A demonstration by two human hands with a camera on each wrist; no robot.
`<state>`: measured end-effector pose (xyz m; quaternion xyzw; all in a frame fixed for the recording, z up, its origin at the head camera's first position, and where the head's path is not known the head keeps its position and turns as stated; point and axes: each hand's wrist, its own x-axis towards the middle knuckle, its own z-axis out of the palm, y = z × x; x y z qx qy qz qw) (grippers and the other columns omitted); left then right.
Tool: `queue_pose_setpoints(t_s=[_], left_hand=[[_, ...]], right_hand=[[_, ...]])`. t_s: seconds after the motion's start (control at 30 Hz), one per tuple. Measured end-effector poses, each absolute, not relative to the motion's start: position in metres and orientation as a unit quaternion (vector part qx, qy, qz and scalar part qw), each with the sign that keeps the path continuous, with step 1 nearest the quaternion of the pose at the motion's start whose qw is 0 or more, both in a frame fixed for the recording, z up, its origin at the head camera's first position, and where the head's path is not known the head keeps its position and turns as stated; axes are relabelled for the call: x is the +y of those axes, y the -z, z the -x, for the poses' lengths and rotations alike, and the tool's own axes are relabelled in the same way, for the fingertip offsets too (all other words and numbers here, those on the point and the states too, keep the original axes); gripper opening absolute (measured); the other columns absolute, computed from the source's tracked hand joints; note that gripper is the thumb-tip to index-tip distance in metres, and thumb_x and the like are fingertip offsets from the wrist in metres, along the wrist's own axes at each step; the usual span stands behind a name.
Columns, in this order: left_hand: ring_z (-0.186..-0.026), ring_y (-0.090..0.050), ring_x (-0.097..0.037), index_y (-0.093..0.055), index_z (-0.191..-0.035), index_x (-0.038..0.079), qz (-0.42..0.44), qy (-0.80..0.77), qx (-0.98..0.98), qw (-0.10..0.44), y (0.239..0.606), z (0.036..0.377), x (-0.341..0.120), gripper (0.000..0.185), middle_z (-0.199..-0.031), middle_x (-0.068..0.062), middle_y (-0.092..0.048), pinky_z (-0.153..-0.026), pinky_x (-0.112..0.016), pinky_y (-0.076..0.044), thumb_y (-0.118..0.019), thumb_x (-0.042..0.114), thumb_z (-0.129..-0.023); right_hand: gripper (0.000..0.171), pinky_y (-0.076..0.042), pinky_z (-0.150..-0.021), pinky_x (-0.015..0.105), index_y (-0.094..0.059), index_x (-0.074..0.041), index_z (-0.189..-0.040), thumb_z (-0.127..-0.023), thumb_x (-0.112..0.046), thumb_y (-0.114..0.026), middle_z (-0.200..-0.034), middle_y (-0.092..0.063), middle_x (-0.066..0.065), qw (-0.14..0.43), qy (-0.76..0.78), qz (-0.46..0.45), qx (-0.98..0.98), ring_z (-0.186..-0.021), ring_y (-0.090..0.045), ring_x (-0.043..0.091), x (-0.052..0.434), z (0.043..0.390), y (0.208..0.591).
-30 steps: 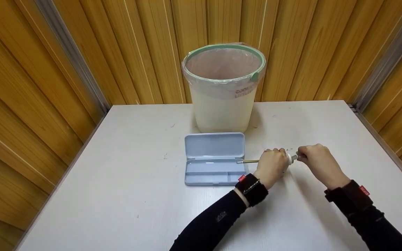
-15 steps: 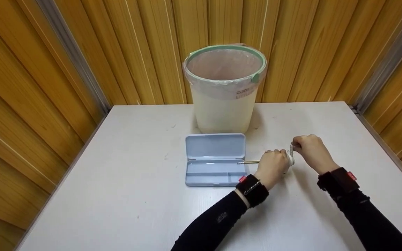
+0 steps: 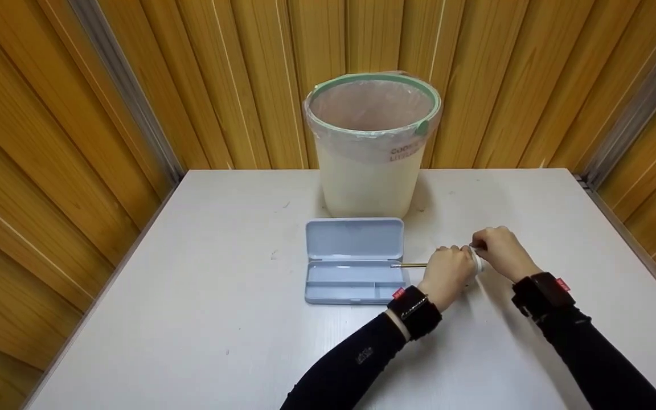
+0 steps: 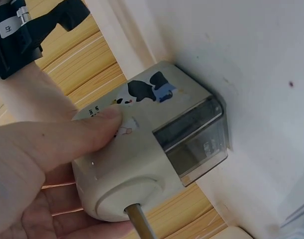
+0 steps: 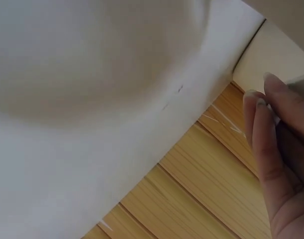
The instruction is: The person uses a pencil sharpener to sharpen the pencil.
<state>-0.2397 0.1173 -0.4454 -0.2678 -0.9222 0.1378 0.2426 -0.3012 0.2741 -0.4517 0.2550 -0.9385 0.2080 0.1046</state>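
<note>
My left hand (image 3: 446, 273) grips a cream pencil sharpener (image 4: 137, 134) with cow pictures and a clear shavings drawer, its thumb (image 4: 94, 129) lying across the body. A pencil (image 4: 141, 221) sticks out of the sharpener's front hole; in the head view its shaft (image 3: 410, 265) points left, over the right edge of an open light-blue pencil case (image 3: 354, 239). At the sharpener's far end, my right hand (image 3: 501, 253) pinches the crank handle, which its fingers mostly cover. Thumb and fingertips (image 5: 263, 129) come together in the right wrist view.
Behind the pencil case stands a tall pale bin (image 3: 369, 176) with a green rim and a plastic liner. All of this rests on a white table (image 3: 191, 273), with wood-patterned walls (image 3: 248, 85) on three sides.
My right hand has circled up and to the left around the sharpener's end, turning the crank. The left hand, sharpener and pencil have stayed almost in place.
</note>
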Motion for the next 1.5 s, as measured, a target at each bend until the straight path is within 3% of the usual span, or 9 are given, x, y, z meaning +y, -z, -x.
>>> queue_pose_setpoints(t_s=[0.13,0.33,0.43,0.8,1.07,1.5], left_hand=[[-0.071,-0.062,0.000,-0.069,-0.091,0.024,0.263,-0.123,-0.927,0.239,0.445,0.239,0.118,0.008,-0.084,0.014,-0.067,-0.058,-0.016,-0.051,-0.062,0.021,-0.091],[-0.069,-0.062,-0.001,-0.069,-0.088,0.024,0.256,-0.115,-0.931,0.233,0.443,0.240,0.119,0.009,-0.082,0.013,-0.066,-0.057,-0.016,-0.051,-0.061,0.023,-0.091],[-0.069,-0.062,-0.001,-0.068,-0.087,0.023,0.257,-0.115,-0.931,0.231,0.443,0.241,0.119,0.009,-0.082,0.013,-0.066,-0.058,-0.016,-0.051,-0.060,0.023,-0.091],[-0.068,-0.061,0.000,-0.069,-0.086,0.025,0.257,-0.112,-0.935,0.220,0.444,0.240,0.121,0.006,-0.082,0.014,-0.066,-0.057,-0.015,-0.050,-0.064,0.027,-0.089],[-0.071,-0.062,0.001,-0.070,-0.086,0.028,0.257,-0.132,-0.933,0.215,0.443,0.241,0.122,0.019,-0.085,0.015,-0.066,-0.060,-0.016,-0.052,-0.055,0.019,-0.093],[-0.067,-0.061,0.001,-0.069,-0.083,0.028,0.267,-0.130,-0.927,0.229,0.444,0.242,0.120,0.017,-0.081,0.015,-0.065,-0.057,-0.016,-0.051,-0.059,0.018,-0.091]], right_hand=[[0.020,-0.040,-0.056,0.026,-0.067,-0.005,-0.066,-0.078,0.011,-0.066,-0.065,-0.066,0.005,0.080,-0.209,-0.256,-0.941,-0.059,-0.051,0.014,0.276,0.299,0.463],[0.015,-0.044,-0.056,0.031,-0.067,-0.004,-0.066,-0.063,0.008,-0.076,-0.068,-0.069,0.009,0.064,-0.215,-0.255,-0.940,-0.060,-0.055,0.015,0.276,0.289,0.472],[0.018,-0.045,-0.056,0.033,-0.064,-0.004,-0.063,-0.060,0.005,-0.079,-0.066,-0.068,0.009,0.061,-0.227,-0.243,-0.941,-0.060,-0.055,0.016,0.276,0.283,0.474],[0.015,-0.046,-0.056,0.025,-0.068,-0.004,-0.067,-0.066,0.000,-0.082,-0.065,-0.069,0.007,0.035,-0.276,-0.208,-0.938,-0.058,-0.056,0.010,0.281,0.264,0.475],[0.016,-0.046,-0.056,0.020,-0.069,-0.008,-0.064,-0.067,0.002,-0.081,-0.063,-0.069,0.000,0.002,-0.261,-0.235,-0.936,-0.058,-0.054,0.003,0.283,0.246,0.459],[0.023,-0.043,-0.054,0.022,-0.063,-0.009,-0.061,-0.066,0.001,-0.083,-0.060,-0.064,-0.003,0.040,-0.230,-0.240,-0.942,-0.057,-0.050,0.003,0.279,0.229,0.437]])
